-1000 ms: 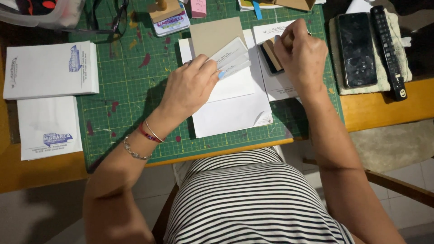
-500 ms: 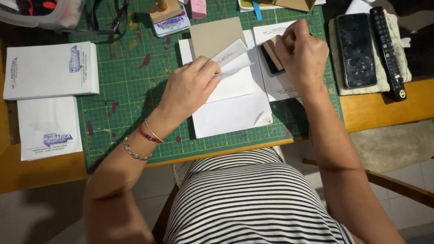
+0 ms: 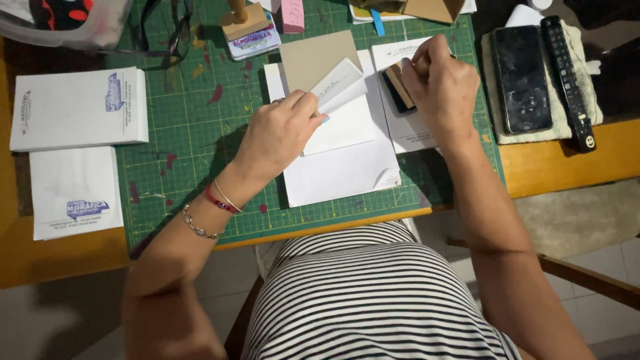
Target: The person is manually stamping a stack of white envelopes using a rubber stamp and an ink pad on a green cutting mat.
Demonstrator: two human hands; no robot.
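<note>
Left hand [image 3: 280, 133] pinching up white sheets [image 3: 337, 87], fingers folded over their lower corner. Right hand [image 3: 440, 87] clenched on stamp [image 3: 399, 85], seemingly just above paper [image 3: 410, 130].

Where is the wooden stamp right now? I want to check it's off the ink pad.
In the head view, the wooden stamp is in the right hand, raised over the printed white sheet, right of the paper stack the left hand is lifting.

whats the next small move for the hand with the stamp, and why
Probably lower the wooden stamp onto the white sheet. The right hand grips it raised just right of the stack, tilted, not touching the paper. The left hand has lifted the upper sheets out of the way, baring the page beneath on the green cutting mat.
</note>
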